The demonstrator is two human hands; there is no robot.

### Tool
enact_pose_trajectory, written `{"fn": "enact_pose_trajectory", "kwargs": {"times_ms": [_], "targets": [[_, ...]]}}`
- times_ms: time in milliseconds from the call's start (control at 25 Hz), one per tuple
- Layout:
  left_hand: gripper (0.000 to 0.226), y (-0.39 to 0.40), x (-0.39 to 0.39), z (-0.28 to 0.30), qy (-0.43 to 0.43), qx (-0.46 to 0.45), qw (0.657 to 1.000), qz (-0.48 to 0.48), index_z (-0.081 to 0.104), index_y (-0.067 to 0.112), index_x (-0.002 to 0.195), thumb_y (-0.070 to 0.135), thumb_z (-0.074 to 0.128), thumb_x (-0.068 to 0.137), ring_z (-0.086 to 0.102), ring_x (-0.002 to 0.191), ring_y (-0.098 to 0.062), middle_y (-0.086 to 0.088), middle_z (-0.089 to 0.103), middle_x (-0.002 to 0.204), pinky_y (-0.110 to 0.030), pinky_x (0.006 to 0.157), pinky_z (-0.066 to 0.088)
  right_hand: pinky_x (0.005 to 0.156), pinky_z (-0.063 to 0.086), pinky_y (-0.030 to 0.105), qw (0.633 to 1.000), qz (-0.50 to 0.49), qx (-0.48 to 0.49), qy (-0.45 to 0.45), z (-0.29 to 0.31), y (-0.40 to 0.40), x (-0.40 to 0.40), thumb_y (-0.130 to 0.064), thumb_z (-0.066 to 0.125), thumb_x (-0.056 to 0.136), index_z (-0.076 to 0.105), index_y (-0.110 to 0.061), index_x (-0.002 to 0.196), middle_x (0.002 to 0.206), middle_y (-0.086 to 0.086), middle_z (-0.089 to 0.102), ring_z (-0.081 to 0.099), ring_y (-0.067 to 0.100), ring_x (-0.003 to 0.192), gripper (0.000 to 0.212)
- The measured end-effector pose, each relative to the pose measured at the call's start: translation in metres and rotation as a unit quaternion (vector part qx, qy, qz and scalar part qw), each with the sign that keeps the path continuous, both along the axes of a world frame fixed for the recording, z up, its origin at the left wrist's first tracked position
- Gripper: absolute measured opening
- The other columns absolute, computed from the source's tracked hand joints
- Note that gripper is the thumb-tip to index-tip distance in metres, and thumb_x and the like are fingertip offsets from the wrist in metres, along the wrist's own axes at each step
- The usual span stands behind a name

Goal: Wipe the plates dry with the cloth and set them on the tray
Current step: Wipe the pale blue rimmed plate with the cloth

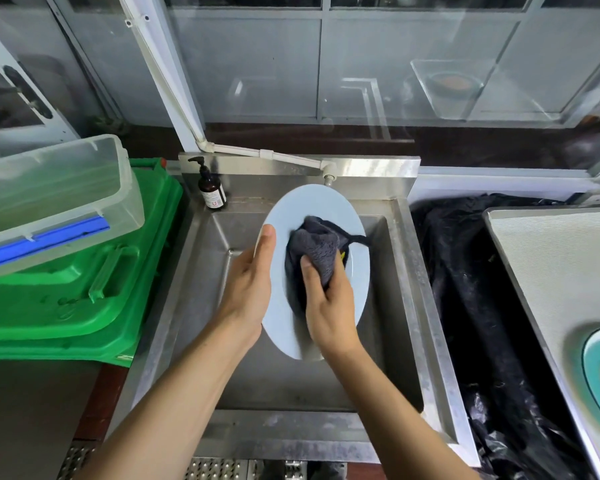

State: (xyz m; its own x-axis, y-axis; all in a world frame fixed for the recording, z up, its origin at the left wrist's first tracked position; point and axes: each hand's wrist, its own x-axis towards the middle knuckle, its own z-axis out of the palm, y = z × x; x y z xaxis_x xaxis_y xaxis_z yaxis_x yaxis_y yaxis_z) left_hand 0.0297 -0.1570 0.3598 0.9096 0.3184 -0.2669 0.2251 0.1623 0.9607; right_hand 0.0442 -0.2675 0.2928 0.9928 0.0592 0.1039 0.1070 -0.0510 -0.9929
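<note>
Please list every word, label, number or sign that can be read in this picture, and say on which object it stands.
None can be read for certain.
Brown pump bottle: its white label bears small lines of print, too blurred to read, and a red mark like a "U".
Nothing written shows on the plate, cloth or green bin lid.

One head-worn wide-angle view looks forward and steeply down, close over the steel sink (409,289), which sits centre; forearms enter from the near edge, windows fill the far side.
</note>
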Motion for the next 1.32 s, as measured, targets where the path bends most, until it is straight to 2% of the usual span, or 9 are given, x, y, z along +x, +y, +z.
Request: {"fn": "enact_pose_trajectory", "kwargs": {"times_ms": [200,280,400,560,640,840,960,1120,1320], "targets": [[0.029,0.006,0.002,0.007,-0.025,0.004,0.999,0.019,0.078,0.044,0.091,0.056,0.052,0.098,0.074,0.099,-0.018,0.005,0.078,0.102,-0.050,0.096,0.056,0.099,0.045,0.013,0.996,0.077,-0.027,-0.037,-0.009,-0.009,-0.022,-0.043,0.055,0.104,0.056,-0.041,0.135,0.128,-0.020,0.067,0.061,0.000,0.122,0.031],[0.029,0.004,-0.002,0.007,-0.024,-0.001,1.000,0.014,0.078,0.043,0.092,0.059,0.053,0.095,0.074,0.101,-0.017,0.005,0.078,0.104,-0.051,0.096,0.055,0.102,0.047,0.022,1.000,0.014,-0.025,-0.009,-0.008,-0.017,-0.008,-0.035,0.057,0.104,0.057,-0.047,0.130,0.126,-0.019,0.067,0.060,0.000,0.121,0.029],[0.030,-0.003,-0.005,0.006,-0.020,-0.001,1.000,-0.006,0.076,0.046,0.093,0.064,0.052,0.093,0.073,0.101,-0.011,0.010,0.077,0.104,-0.048,0.098,0.054,0.112,0.044,0.035,0.998,-0.054,0.010,0.027,0.000,-0.015,0.001,-0.032,0.056,0.105,0.056,-0.035,0.137,0.130,-0.018,0.065,0.057,0.002,0.126,0.032],[0.052,-0.004,-0.001,0.010,-0.018,-0.009,1.000,0.013,0.076,0.026,0.109,0.067,0.054,0.085,0.071,0.108,-0.020,0.002,0.077,0.110,-0.047,0.102,0.052,0.109,0.044,0.025,0.997,0.011,0.080,-0.004,0.012,0.006,-0.020,-0.039,0.054,0.104,0.057,-0.030,0.138,0.132,-0.015,0.066,0.058,0.005,0.128,0.036],[0.049,-0.003,0.002,0.010,-0.009,-0.008,0.999,0.030,0.078,0.026,0.102,0.066,0.055,0.088,0.073,0.101,-0.020,0.001,0.078,0.103,-0.042,0.095,0.054,0.106,0.044,0.018,0.996,0.039,0.071,-0.038,0.011,0.008,-0.037,-0.045,0.053,0.104,0.056,-0.029,0.141,0.134,-0.015,0.066,0.059,0.006,0.129,0.040],[0.033,-0.001,0.007,0.013,-0.016,-0.032,0.998,0.049,0.079,0.037,0.089,0.058,0.055,0.096,0.074,0.096,-0.013,0.011,0.078,0.098,-0.042,0.093,0.056,0.110,0.045,0.032,0.991,0.050,0.001,-0.125,-0.021,-0.009,-0.068,-0.036,0.054,0.105,0.049,-0.030,0.148,0.143,-0.010,0.058,0.055,0.018,0.135,0.044],[0.025,0.002,0.004,0.015,-0.018,-0.025,0.999,0.043,0.075,0.054,0.083,0.063,0.054,0.093,0.074,0.087,-0.004,0.020,0.077,0.094,-0.035,0.079,0.057,0.108,0.046,0.034,0.998,-0.046,0.025,-0.020,-0.043,-0.018,-0.069,-0.036,0.057,0.100,0.055,-0.032,0.139,0.132,-0.013,0.065,0.059,0.008,0.128,0.039],[0.037,0.006,-0.004,0.016,-0.004,-0.034,0.999,0.018,0.075,0.042,0.100,0.071,0.056,0.085,0.071,0.106,-0.014,0.012,0.076,0.111,-0.047,0.096,0.055,0.104,0.047,0.027,0.981,-0.174,0.057,0.061,-0.047,-0.033,-0.026,-0.026,0.056,0.105,0.057,-0.027,0.138,0.121,-0.023,0.068,0.060,-0.008,0.116,0.033],[0.052,-0.003,-0.013,0.017,-0.002,-0.008,1.000,-0.008,0.073,0.028,0.108,0.072,0.056,0.085,0.070,0.110,-0.014,0.009,0.076,0.111,-0.050,0.101,0.052,0.099,0.043,0.019,0.980,-0.181,0.055,0.054,-0.009,-0.044,0.044,-0.033,0.055,0.105,0.059,-0.031,0.134,0.115,-0.033,0.064,0.056,-0.023,0.105,0.029]]}}
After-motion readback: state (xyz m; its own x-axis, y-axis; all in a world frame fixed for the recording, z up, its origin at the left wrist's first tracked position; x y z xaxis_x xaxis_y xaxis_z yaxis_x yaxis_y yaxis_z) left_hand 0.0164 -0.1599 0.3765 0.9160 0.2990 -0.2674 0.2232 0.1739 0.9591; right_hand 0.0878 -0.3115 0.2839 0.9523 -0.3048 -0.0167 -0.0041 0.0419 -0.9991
